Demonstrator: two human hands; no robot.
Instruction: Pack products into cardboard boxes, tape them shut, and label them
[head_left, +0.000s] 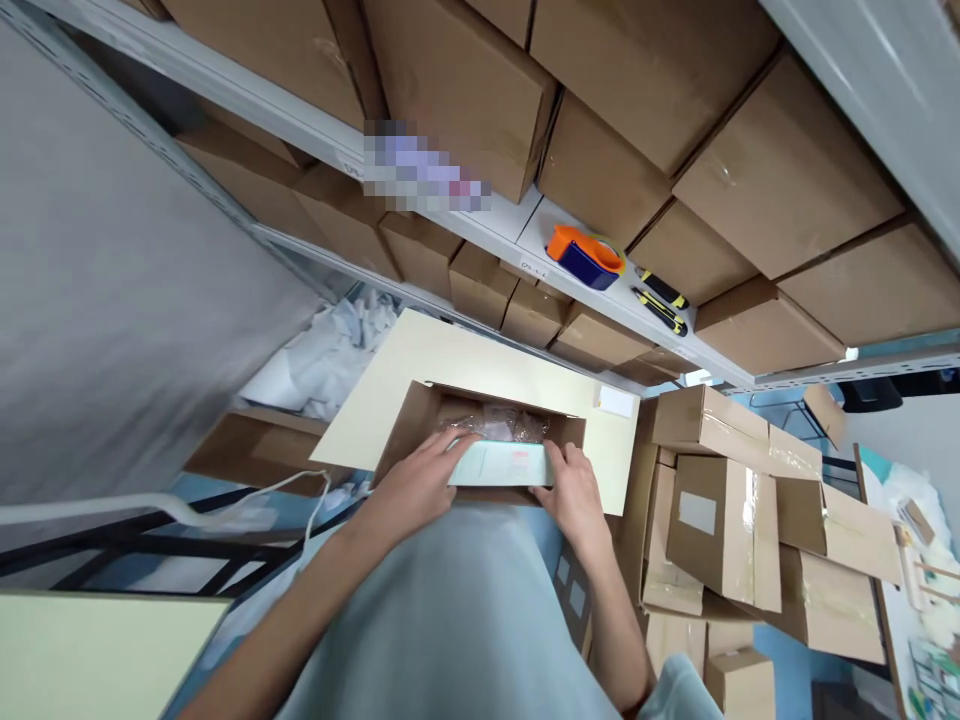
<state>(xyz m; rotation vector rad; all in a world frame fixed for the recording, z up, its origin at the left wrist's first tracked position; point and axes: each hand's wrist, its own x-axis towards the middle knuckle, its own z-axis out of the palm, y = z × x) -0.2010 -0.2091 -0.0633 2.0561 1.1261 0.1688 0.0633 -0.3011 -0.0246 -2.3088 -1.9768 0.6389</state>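
A pale mint-green box [501, 464] with faint red print is held level between my two hands, at the mouth of an open cardboard carton [405, 430]. My left hand [424, 475] grips its left end, fingers over the top edge. At the opposite end, my right hand [571, 488] is closed on it, thumb below and fingers above. Behind the mint box, clear crinkled plastic wrap [499, 424] shows inside the carton. The carton rests on a pale yellow tabletop [450, 350]. The mint box hides most of the carton's near inside.
A shelf [525, 225] full of cardboard boxes runs behind the table, carrying an orange-and-blue tape dispenser [585, 257] and yellow-black utility knives [661, 300]. Stacked cartons [724, 520] stand at right. White crumpled material [322, 355] and a pale hose [150, 505] are at left.
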